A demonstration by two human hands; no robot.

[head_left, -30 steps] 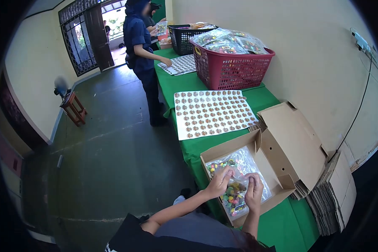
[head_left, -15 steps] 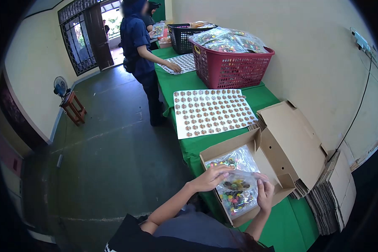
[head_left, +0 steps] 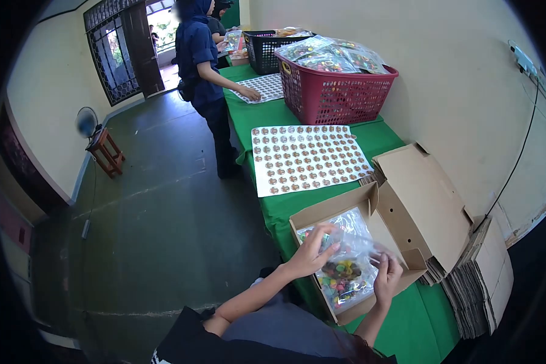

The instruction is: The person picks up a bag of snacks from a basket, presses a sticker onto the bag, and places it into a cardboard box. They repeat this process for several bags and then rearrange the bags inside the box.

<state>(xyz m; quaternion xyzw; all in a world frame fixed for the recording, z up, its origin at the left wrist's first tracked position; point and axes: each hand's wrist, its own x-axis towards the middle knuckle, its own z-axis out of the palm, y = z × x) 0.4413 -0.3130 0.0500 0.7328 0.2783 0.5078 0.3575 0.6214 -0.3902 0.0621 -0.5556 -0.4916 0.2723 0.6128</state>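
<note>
My left hand (head_left: 311, 252) pinches the left end of the top edge of a clear plastic bag (head_left: 346, 269) with small colourful round pieces, perhaps sweets, at its bottom. At the other end of that edge, my right hand (head_left: 387, 274) has its fingers closed on the plastic. The top of the bag is blurred and bent between my hands. Beneath it, more clear bags of the same pieces lie inside an open cardboard box (head_left: 330, 209). How many bags lie there is hidden by my hands and the held bag.
A sticker sheet (head_left: 309, 159) lies beyond the box on the green-covered table (head_left: 394, 138). A red basket (head_left: 337, 97) heaped with filled bags stands behind it. Stacked flat cardboard (head_left: 482, 273) leans at the right. A co-worker (head_left: 199, 73) touches another sticker sheet (head_left: 267, 88).
My left hand has lifted and turned slightly, and my right hand has shifted a little right. The bag's top edge, straight before, is now bent upward. The fan has turned.
</note>
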